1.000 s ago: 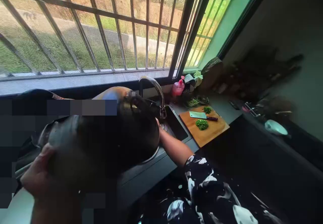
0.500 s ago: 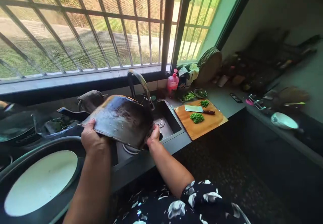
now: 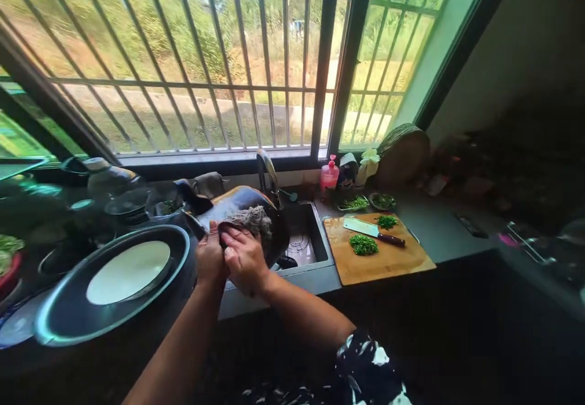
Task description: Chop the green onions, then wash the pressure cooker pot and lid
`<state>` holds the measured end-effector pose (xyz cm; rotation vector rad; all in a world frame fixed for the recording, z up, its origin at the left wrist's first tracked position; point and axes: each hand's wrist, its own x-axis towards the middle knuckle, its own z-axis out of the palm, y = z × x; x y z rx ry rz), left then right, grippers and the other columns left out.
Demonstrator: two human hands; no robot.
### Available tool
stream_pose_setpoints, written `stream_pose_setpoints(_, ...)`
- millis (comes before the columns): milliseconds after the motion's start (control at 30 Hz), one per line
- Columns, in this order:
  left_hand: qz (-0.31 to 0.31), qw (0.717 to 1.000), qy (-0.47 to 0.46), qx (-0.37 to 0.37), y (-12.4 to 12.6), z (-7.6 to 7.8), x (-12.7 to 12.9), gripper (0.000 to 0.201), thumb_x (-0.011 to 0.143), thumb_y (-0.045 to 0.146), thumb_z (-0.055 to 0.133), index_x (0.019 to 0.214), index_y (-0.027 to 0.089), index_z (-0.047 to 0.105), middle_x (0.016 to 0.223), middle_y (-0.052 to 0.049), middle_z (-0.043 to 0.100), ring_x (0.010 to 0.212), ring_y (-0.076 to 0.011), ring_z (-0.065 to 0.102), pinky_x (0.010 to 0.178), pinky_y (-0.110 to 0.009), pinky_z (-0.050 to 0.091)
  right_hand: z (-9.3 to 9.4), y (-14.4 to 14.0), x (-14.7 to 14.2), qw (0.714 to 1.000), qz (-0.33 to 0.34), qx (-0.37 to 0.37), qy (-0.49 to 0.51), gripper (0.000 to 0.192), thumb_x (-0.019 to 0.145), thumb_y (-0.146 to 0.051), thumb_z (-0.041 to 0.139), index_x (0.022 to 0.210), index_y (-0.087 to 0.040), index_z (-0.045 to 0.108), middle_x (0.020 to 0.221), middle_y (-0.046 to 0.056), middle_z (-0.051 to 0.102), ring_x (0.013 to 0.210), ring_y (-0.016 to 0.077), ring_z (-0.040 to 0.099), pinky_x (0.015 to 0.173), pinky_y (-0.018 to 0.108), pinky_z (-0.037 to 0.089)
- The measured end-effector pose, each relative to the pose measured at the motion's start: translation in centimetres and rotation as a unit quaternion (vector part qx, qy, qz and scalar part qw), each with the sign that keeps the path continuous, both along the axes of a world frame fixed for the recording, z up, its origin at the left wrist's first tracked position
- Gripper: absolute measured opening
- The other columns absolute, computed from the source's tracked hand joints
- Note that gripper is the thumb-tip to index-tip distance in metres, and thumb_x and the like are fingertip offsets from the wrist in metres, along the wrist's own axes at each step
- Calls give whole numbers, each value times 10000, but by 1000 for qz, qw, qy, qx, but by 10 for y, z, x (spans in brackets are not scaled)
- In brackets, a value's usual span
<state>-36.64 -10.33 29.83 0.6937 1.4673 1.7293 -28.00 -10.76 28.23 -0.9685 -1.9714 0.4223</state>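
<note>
A dark, scorched pan (image 3: 244, 198) is tilted over the sink (image 3: 322, 234), its black handle (image 3: 194, 198) sticking up at the upper left. My left hand (image 3: 211, 262) is closed on the pan's near left edge, thumb up. In my right hand (image 3: 247, 260) is a bunched grey rag (image 3: 251, 219), pressed against the pan's surface right beside my left hand. The rag covers part of the pan, and some of my right fingers are hidden in it. Behind the pan rises the curved faucet (image 3: 269, 173).
Right of the sink, a wooden cutting board (image 3: 384, 265) bears a cleaver (image 3: 365, 228) and chopped greens (image 3: 363, 245). A pink pump bottle (image 3: 329, 176) stands behind. At left sits a wide basin (image 3: 59, 326) with a white plate-like piece (image 3: 132, 271). Another grey cloth (image 3: 210, 184) lies by the window.
My right hand has left the pan's right edge and now holds a grey rag against the pan, close to my left hand. The view has tilted up and shifted left.
</note>
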Motion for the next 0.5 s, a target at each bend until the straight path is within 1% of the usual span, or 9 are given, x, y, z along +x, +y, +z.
stream_pose_setpoints(67,-42,996,-62,52,-13,6,5,331,677,435,709,784,126,663,726,-37,668,689,-152,620,693,-258,501,21,15,9,998,-13,40,-41,382,879,-256,429,1224,-230,593,1330,3,534,1229,160,442,1113,324,220)
stream_pose_setpoints(133,-62,986,-128,85,-25,14,14,316,631,379,747,792,123,655,727,-37,670,708,-176,644,699,-286,522,36,23,17,996,-60,45,-50,352,888,-273,426,1181,-240,620,1298,6,559,1229,175,441,1119,361,198)
stream_pose_setpoints(200,-39,984,-154,84,-37,21,21,278,614,331,751,756,119,642,694,-34,660,695,-196,651,692,-314,536,35,15,21,992,-117,34,-30,353,900,-268,405,1176,-227,621,1302,25,553,1267,198,401,1127,407,169)
stream_pose_setpoints(233,-20,985,-156,73,-43,24,23,259,619,320,741,747,121,637,679,-29,652,677,-198,649,684,-322,542,27,2,22,989,-145,26,-11,367,902,-266,399,1203,-218,602,1336,38,521,1300,216,360,1129,437,152)
stream_pose_setpoints(267,-6,986,-153,58,-49,26,23,247,633,321,725,749,123,634,668,-24,644,657,-197,645,675,-329,546,15,-15,23,984,-176,17,17,388,901,-272,398,1243,-210,571,1387,51,466,1336,237,304,1129,471,132)
stream_pose_setpoints(367,0,993,-118,7,-72,26,14,263,683,347,683,817,123,648,675,-32,635,643,-206,638,651,-345,554,-45,-77,20,957,-252,-30,142,487,899,-321,392,1366,-187,438,1519,77,228,1411,284,95,1118,547,100)
stream_pose_setpoints(400,-14,995,-102,-1,-81,24,9,269,692,340,679,852,125,656,695,-40,641,676,-217,645,656,-345,557,-66,-96,19,938,-273,-57,205,517,907,-344,368,1394,-174,391,1536,81,165,1419,276,53,1120,545,103)
stream_pose_setpoints(433,-36,995,-88,-6,-91,21,3,269,689,314,686,884,130,665,726,-48,651,729,-230,652,675,-339,559,-86,-112,19,911,-296,-85,274,543,912,-371,347,1414,-165,352,1544,82,127,1423,264,38,1125,533,107)
stream_pose_setpoints(500,-97,994,-56,-3,-113,17,-9,281,664,233,703,932,151,679,813,-59,674,855,-249,654,731,-321,559,-117,-133,21,843,-326,-131,407,580,917,-422,302,1439,-168,292,1543,72,133,1427,222,50,1140,489,114)
